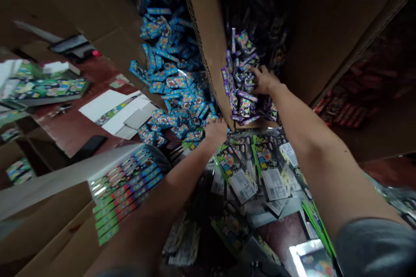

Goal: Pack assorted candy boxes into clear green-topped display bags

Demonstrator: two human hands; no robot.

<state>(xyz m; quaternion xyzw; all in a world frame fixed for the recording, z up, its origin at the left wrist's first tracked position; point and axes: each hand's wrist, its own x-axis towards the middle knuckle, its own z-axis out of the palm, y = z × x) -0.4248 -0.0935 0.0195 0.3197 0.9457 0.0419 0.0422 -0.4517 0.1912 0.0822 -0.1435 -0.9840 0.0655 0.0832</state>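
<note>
Small blue packets [175, 82] lie in a heap in a cardboard compartment left of centre. My left hand [216, 133] is at the heap's lower right edge, its fingers curled down by the packets; what they hold, if anything, is hidden. Right of the cardboard divider [208, 30] is a pile of purple packets [242, 78]. My right hand [264, 80] reaches into this pile from the right, fingers bent onto the packets, their tips partly hidden. Below the hands lie black and green printed bags [271, 169] with white labels.
An open box at the lower left holds rows of coloured packets [125, 190]. Red packets [351, 112] lie in a compartment at the right. On the red surface at the left are white card sheets [113, 112], a dark phone-like object [87, 149] and printed boxes [48, 88].
</note>
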